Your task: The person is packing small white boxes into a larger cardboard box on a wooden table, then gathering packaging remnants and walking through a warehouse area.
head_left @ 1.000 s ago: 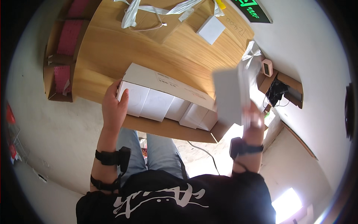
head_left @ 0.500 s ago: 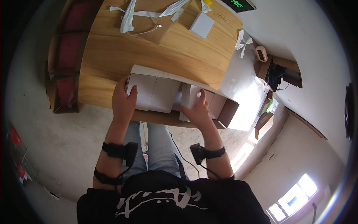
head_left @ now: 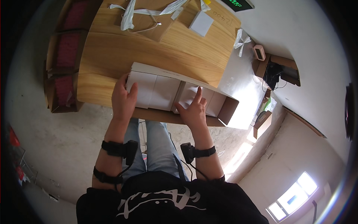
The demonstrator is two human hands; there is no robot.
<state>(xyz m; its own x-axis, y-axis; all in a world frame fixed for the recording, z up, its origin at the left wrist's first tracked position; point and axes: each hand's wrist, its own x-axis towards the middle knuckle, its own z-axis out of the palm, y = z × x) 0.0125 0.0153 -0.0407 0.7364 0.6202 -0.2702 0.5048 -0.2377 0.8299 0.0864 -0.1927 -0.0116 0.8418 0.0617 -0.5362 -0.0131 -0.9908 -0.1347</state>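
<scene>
A long open cardboard box (head_left: pixel 164 114) extends over the near edge of the wooden table, above my legs. Several small white boxes (head_left: pixel 163 92) lie in a row inside it. My left hand (head_left: pixel 124 98) grips the cardboard box by its left end, with the thumb on the near inner side. Over the row, right of the middle, rests my right hand (head_left: pixel 194 111), its thumb and index finger spread apart against a white box (head_left: pixel 188 93). A narrow brown gap shows just left of that box. The palm hides part of the row.
On the wooden table (head_left: pixel 149 52) lie another white box (head_left: pixel 201 23), a flat cardboard piece (head_left: pixel 164 31) and white plastic strips (head_left: pixel 128 18). Cartons with pink contents (head_left: pixel 66 87) stand along the left. An open carton holding a black bag (head_left: pixel 274 72) sits at the right.
The white box under my right hand, tilted up before, now lies flatter in the row. My right hand has shifted slightly left. The left hand keeps its hold.
</scene>
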